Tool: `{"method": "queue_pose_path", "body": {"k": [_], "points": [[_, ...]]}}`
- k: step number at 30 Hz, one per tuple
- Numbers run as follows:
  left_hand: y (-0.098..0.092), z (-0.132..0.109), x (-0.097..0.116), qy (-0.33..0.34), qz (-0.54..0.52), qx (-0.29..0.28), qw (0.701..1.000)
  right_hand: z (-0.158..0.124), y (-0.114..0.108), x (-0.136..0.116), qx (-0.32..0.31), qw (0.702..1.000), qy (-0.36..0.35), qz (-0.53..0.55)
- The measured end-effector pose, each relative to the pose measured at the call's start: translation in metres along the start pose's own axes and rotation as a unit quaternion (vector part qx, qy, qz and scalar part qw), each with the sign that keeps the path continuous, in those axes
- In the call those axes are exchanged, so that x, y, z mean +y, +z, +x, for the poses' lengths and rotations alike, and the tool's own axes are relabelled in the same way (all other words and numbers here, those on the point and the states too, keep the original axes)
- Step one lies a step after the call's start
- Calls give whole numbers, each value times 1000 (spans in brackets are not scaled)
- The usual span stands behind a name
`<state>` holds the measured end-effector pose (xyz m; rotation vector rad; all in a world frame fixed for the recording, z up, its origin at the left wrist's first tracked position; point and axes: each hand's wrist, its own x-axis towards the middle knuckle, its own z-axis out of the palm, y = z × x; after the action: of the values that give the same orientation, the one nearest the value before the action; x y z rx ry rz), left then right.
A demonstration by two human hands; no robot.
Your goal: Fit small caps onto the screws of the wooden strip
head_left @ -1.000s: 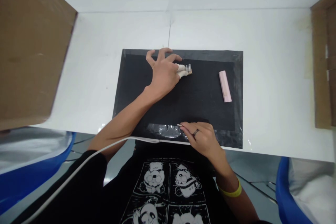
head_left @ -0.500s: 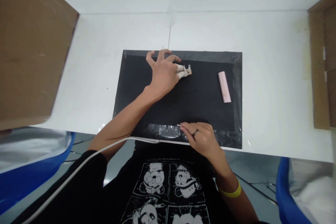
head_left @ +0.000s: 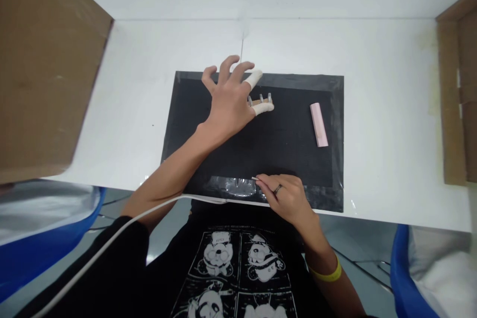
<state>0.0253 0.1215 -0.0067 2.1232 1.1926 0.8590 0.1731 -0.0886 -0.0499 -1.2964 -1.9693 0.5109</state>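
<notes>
My left hand (head_left: 231, 102) is over the upper middle of the black mat (head_left: 283, 159), fingers spread, with white covers on the thumb and index finger. Right beside the thumb lies a small tan piece with several clear upright prongs (head_left: 261, 99), partly hidden by the hand. The index finger is lifted away from it. Near the mat's front edge, my right hand (head_left: 285, 194) pinches a thin pale stick (head_left: 255, 178), of which only a short tip shows. A ring is on one of that hand's fingers.
A pink block (head_left: 318, 124) lies on the mat's right side. The mat rests on a white table (head_left: 391, 134). Cardboard (head_left: 48, 69) stands at the left, and a cardboard box (head_left: 452, 109) at the right. A white cable (head_left: 149, 211) crosses my left arm.
My left index finger and thumb have parted, exposing more of the pronged tan piece. The left hand has shifted slightly up and left. My right hand has stayed in place.
</notes>
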Motion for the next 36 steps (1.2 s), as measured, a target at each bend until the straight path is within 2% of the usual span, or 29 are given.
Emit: {"method": "queue_pose_path", "body": {"k": [4, 6, 7, 9, 11, 14, 18, 22, 25, 30, 32, 34, 36], "points": [[-10, -6, 14, 33, -136, 74, 987, -1, -1, -1, -6, 1000, 7, 12], [-16, -14, 25, 24, -235, 115, 965, -2, 0, -1, -5, 1000, 13, 22], [-19, -19, 31, -2, -306, 128, 943, -3, 0, 0, -1, 999, 17, 34], [-28, -30, 41, -92, -434, 45, 895, -4, 0, 1, 18, 997, 28, 68], [-36, -38, 45, -129, -463, -21, 877, -4, -1, 2, 44, 993, 39, 100], [-43, -46, 44, -121, -456, -62, 880, 0, -6, 0, 68, 990, 48, 115], [-38, -53, 38, -83, -401, -52, 911, 8, -15, -12, 95, 983, 58, 148], [-32, -59, 42, -48, -337, -50, 939, 16, -21, -32, 106, 964, 73, 233], [-32, -63, 49, -34, -325, -84, 941, 23, -24, -48, 81, 953, 52, 288], [-32, -67, 58, -25, -244, -127, 961, 33, -28, -69, -13, 928, 9, 372], [-31, -69, 60, -31, -245, -137, 959, 37, -28, -73, -39, 915, -4, 401], [-31, -70, 62, -55, -270, -153, 949, 38, -25, -74, -41, 909, -4, 415], [-32, -71, 63, -84, -292, -164, 938, 38, -22, -72, -17, 913, 16, 407]]}}
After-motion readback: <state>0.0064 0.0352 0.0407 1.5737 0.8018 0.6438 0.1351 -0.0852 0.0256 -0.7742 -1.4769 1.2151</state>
